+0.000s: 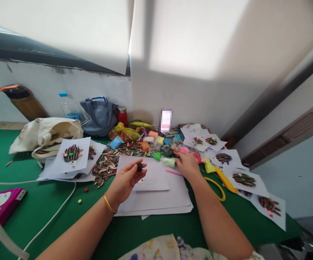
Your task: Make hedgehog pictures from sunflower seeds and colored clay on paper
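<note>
My left hand is above the white paper with a small black lump of clay pinched between thumb and fingers. Beneath it lies a sheet with a faint hedgehog drawing, partly covered by that hand. My right hand reaches forward, its fingers stretched out over the bagged clay. Just left of its fingertips is a bag of black clay; whether they touch it I cannot tell. A pale green clay packet and a pink strip lie close by.
Striped seeds are heaped left of the paper. Finished hedgehog pictures lie at left, with others at right. Yellow scissors and a yellow cutter sit beside my right forearm. A white cable crosses the green table.
</note>
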The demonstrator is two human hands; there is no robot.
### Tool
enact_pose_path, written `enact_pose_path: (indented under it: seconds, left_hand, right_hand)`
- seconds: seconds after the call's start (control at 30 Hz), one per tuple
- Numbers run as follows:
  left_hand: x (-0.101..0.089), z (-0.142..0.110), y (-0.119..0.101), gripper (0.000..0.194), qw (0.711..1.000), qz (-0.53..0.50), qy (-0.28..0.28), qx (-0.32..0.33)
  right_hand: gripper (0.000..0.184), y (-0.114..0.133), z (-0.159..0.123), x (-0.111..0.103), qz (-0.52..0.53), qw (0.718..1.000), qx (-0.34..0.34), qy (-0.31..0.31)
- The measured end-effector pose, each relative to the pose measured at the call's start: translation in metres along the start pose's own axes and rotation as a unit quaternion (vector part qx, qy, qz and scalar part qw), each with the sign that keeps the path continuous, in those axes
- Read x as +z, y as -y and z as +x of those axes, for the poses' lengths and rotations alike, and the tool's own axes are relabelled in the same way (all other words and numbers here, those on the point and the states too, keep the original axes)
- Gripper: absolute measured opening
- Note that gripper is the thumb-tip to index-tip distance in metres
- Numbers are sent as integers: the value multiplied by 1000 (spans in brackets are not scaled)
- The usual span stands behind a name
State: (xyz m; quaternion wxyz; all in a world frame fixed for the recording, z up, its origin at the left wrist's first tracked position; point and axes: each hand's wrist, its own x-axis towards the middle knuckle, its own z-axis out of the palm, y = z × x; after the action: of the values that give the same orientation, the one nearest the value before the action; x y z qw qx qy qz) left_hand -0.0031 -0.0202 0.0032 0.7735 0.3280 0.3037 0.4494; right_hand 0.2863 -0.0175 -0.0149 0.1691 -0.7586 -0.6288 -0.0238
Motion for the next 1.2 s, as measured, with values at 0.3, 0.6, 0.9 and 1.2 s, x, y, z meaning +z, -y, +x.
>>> enact_pose_path:
  seconds: [0.3,0.6,0.9,1.2]
  left_hand:
    - [-2,2,-1,24,1000,-20,-22,-7]
    - [1,1,-2,20,998,-36,-58,0]
    - [0,2,-2,29,998,3,-60,1]
    - [1,3,-3,36,998,9,-61,10]
  right_hand:
    - [27,7,-7,5,13,999,-31,-21]
    - [24,21,-13,2,67,989,-97,-86]
    - [23,69,-36,3,122,968,-217,-35]
    - [28,41,-14,-15,16,995,-101,-7]
